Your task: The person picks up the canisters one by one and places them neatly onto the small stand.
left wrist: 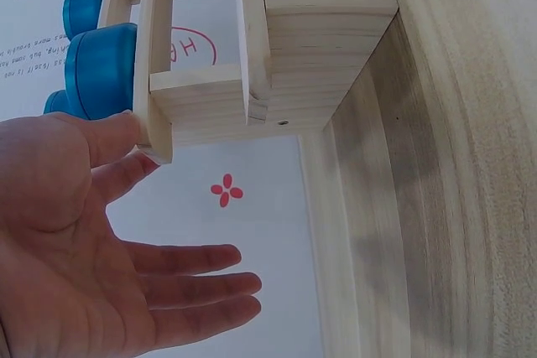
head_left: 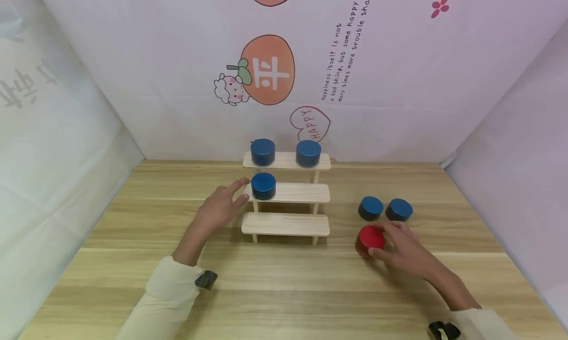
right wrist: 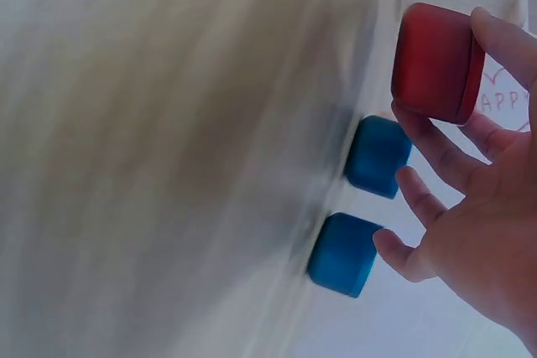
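Note:
My right hand (head_left: 406,248) grips a red round tin (head_left: 371,238) between thumb and fingers, right of a wooden three-tier stand (head_left: 286,223). Whether the tin's base touches the table is hard to tell. Just behind it stand two blue round tins, one on the left (head_left: 370,208) and one on the right (head_left: 399,209). With thumb and index finger my left hand (head_left: 217,207) pinches the left end of the stand's middle shelf; its other fingers (left wrist: 201,289) are stretched out. Beside those fingertips a blue tin (head_left: 264,186) sits on that shelf.
Two more blue tins, left (head_left: 263,152) and right (head_left: 308,153), rest on the top shelf. The stand is on a wood-grain table (head_left: 284,290). A printed white cloth (head_left: 177,83) hangs behind, with white cloth walls at both sides.

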A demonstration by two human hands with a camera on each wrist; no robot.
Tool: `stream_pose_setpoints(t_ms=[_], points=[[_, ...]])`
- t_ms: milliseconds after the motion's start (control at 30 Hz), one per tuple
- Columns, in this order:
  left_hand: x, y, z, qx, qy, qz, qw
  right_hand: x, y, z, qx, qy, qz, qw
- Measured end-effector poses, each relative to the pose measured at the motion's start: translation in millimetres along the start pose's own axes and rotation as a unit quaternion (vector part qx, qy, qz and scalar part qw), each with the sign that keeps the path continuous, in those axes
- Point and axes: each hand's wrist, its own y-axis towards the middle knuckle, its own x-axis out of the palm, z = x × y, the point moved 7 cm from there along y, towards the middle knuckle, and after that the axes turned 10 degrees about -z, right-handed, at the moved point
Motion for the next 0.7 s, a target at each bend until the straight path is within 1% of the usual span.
stream_pose_setpoints(t_ms=[167, 333, 700], points=[[-0.4, -0.5, 0.2, 0.001, 0.002, 0.002, 1.0000, -4.7, 6.0, -8.9, -0.005, 0.002, 0.013, 1.000], [0.3, 0.6, 1.5, -0.004, 0.010, 0.004, 0.9999, -6.8, 10.0, -18.0, -0.010, -0.002, 0.023, 1.000], [-0.5, -0.4, -0.5, -0.011, 0.007, 0.002, 0.9999, -12.2, 22.3, -34.3, -0.016, -0.005, 0.033, 0.999]])
